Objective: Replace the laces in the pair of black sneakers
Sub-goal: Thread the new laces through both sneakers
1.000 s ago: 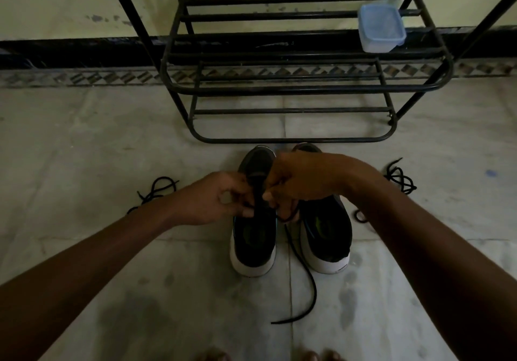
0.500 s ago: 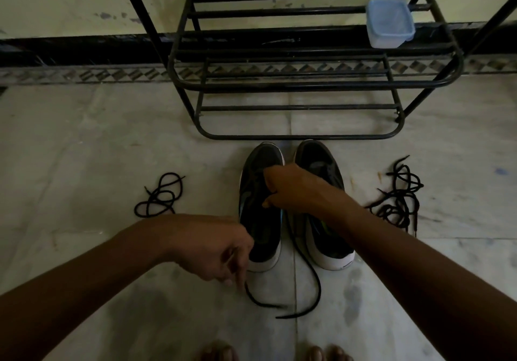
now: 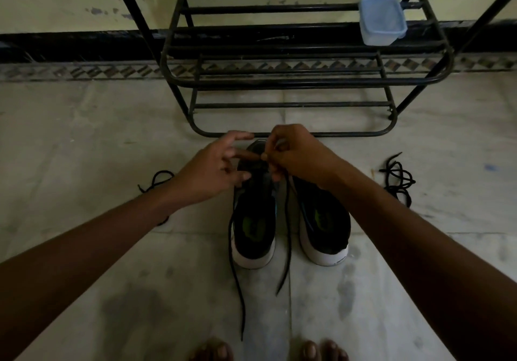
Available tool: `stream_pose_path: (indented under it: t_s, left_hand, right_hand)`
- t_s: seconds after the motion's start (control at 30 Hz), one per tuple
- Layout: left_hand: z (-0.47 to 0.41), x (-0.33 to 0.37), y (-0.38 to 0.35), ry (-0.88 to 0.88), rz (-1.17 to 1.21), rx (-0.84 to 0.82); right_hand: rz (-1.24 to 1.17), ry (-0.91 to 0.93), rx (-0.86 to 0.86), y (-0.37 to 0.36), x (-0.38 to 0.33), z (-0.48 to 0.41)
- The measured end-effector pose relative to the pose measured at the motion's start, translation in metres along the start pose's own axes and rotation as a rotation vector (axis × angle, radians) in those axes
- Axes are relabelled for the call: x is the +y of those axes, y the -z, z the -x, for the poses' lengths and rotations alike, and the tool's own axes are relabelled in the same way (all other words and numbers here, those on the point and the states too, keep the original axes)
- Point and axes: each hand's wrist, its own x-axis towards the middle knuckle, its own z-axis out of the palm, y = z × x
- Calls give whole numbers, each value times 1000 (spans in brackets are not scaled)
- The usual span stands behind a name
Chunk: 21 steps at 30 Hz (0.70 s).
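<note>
Two black sneakers with white soles stand side by side on the floor, heels towards me: the left sneaker (image 3: 254, 220) and the right sneaker (image 3: 324, 220). A black lace (image 3: 234, 271) runs through the left sneaker's front, and its two ends trail down to the floor on either side of the shoe. My right hand (image 3: 296, 153) pinches the lace over the left sneaker's toe end. My left hand (image 3: 212, 167) hovers beside it with fingers spread, the fingertips reaching to the same spot.
A black metal shoe rack (image 3: 293, 80) stands just behind the sneakers, with a pale blue lidded plastic box (image 3: 382, 20) on a shelf. Loose black laces lie on the floor at the left (image 3: 156, 178) and in a bundle at the right (image 3: 397, 177). My toes (image 3: 212, 351) show at the bottom.
My left hand has let go of the lace end near the heel and moved up to the toe of the left sneaker. The lace ends now hang straighter along the shoe.
</note>
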Motion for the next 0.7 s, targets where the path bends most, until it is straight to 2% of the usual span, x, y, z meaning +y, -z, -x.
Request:
stream_pose_path:
  t_s: [0.07,0.13,0.27,0.5,0.57,0.6,0.7]
  left_hand:
    - [-12,-5,-1,3,148,-154]
    - [-20,-5,-2,14,220,-205]
    - [-35,-8,0,64,226,26]
    - [-40,-24,13,441,642,378]
    - [-40,-24,14,460,593,390]
    - [-38,-23,14,411,490,357]
    - [-34,-17,15,134,123,170]
  right_hand:
    - [-72,64,72,2,-5,2]
    - [-78,81,150,4,-7,1]
    - [28,17,170,16,-2,-1]
    - [187,-41,7,24,13,-3]
    - [223,-34,1,24,14,-5]
    - [236,-15,-2,23,14,-6]
    - [254,63,-30,19,8,-9]
